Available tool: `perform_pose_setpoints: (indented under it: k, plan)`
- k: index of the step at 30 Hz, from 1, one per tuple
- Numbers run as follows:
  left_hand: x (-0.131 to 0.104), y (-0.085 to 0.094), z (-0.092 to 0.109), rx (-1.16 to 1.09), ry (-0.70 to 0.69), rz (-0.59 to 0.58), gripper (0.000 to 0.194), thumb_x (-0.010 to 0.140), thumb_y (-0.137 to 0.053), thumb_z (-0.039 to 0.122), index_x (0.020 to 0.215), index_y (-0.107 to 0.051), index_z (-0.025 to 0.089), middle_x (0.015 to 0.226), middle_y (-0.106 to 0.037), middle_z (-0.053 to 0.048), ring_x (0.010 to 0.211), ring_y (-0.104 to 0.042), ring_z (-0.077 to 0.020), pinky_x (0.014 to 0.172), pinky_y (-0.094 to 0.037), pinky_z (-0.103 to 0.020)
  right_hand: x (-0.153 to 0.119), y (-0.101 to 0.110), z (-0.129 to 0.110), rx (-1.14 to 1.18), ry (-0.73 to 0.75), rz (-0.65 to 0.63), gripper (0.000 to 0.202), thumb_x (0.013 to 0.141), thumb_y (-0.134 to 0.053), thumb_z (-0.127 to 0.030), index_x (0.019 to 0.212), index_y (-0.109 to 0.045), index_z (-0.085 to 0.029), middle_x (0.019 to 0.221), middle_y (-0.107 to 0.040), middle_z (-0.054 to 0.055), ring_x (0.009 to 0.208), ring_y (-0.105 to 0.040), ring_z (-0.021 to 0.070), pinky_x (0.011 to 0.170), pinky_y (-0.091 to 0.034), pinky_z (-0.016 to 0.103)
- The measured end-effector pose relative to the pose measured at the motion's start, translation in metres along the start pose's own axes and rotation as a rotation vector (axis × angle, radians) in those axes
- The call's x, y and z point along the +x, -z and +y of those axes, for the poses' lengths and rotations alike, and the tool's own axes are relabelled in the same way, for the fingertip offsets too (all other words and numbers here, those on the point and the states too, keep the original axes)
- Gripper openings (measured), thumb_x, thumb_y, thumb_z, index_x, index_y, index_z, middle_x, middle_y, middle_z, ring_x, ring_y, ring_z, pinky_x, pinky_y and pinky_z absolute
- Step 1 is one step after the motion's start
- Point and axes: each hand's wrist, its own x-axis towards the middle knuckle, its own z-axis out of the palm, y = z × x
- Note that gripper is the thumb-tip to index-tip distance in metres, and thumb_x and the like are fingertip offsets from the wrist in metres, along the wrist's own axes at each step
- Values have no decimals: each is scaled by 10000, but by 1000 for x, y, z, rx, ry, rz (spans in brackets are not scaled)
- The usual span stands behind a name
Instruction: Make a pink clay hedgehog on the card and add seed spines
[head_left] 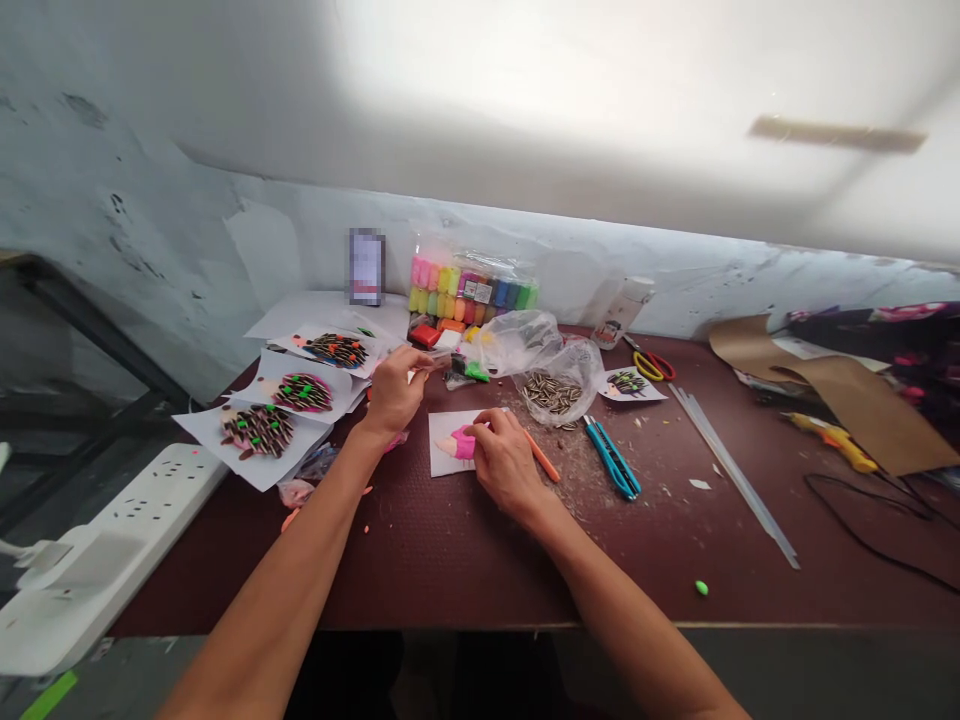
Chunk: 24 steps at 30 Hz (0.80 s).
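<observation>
My left hand (397,392) is over the back middle of the table, fingers pinched together beside a clear plastic wrapper (441,360); what lies between them is hidden. Below my right hand (506,458) lies a white card (442,462) bearing a flattened pink and pale clay shape (463,445). The right fingers are curled at the clay's right side, covering part of it. An orange stick-shaped tool (543,456) lies just right of that hand. Behind it stands an open plastic bag of striped seeds (553,392).
Finished seed-and-clay cards (259,430) lie at left, near a white power strip (142,520). Packs of coloured clay (472,290) and a phone (366,267) stand at the wall. Rightward are a teal cutter (612,460), scissors (651,362), glue sticks (739,478) and a yellow glue gun (836,442).
</observation>
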Motion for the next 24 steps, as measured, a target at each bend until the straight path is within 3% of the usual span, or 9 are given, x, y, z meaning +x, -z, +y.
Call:
perform_pose_setpoints:
  k: [3, 5, 7, 11, 17, 24]
  plan:
    - [-8, 0, 1, -301, 62, 54, 184, 831, -590, 227, 1004, -628, 178, 852, -670, -23, 772, -656, -168, 752, -539, -309, 1, 0, 2, 116, -20, 68, 302, 906, -487, -84, 1071, -719, -188, 1065, -646, 118, 988, -566, 243, 891, -481, 398]
    - [-13, -1, 3, -439, 58, 17, 354, 802, -621, 216, 1153, -593, 180, 832, -653, 0, 740, -652, -153, 693, -524, -276, 2, 1, 3, 256, -64, 131, 269, 922, -510, -147, 1112, -696, -189, 1065, -661, 112, 967, -589, 233, 886, -483, 388]
    - [-17, -3, 7, -481, 24, -32, 329, 795, -635, 212, 1121, -620, 175, 835, -663, -6, 752, -649, -151, 703, -520, -273, 3, 2, 5, 426, -149, 166, 224, 934, -538, -233, 1093, -689, -191, 1028, -685, 89, 905, -608, 211, 843, -486, 358]
    - [-22, -5, 18, -408, -135, -67, 48, 813, -621, 182, 834, -660, 163, 797, -662, -27, 746, -615, -150, 695, -504, -267, 7, 5, 8, 761, -329, 117, 249, 932, -561, -398, 867, -693, -197, 810, -684, 27, 735, -578, 162, 698, -450, 288]
    - [-28, -9, 32, -292, -363, -123, 138, 820, -563, 58, 804, -649, 164, 829, -653, -44, 814, -612, -172, 737, -494, -291, 11, 8, 11, 1088, -450, 116, 341, 841, -648, -530, 803, -691, -194, 736, -648, 8, 617, -507, 120, 613, -419, 262]
    - [-32, -12, 36, -71, -513, -109, 171, 907, -526, 83, 905, -679, 161, 905, -674, -68, 875, -618, -196, 771, -501, -317, 12, 8, 9, 1207, -528, 163, 279, 767, -724, -474, 815, -681, -202, 771, -655, 0, 614, -514, 105, 612, -433, 255]
